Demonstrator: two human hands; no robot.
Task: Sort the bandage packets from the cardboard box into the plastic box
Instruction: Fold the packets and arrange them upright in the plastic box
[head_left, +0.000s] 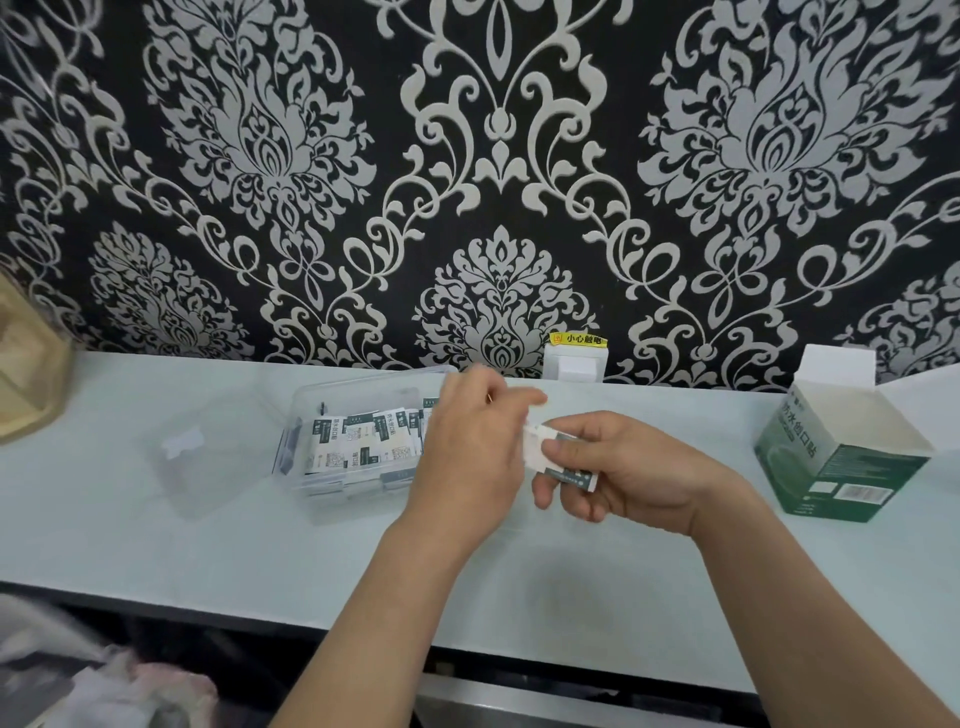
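Observation:
A clear plastic box (306, 415) sits on the pale counter left of centre, holding several white-and-green bandage packets (358, 441). A green and white cardboard box (841, 457) stands open at the right, its flap up. My right hand (628, 467) grips a small stack of bandage packets (569, 465) above the counter between the two boxes. My left hand (472, 447) is beside it, its fingertips pinching the white end of the stack's top packet (535, 441). The hand hides the plastic box's right end.
The plastic box's clear lid (202, 457) lies flat to the left of it. A wooden object (26, 374) stands at the far left. A white wall socket with a yellow label (574, 361) sits behind the counter. Bags (104, 686) lie below the front edge.

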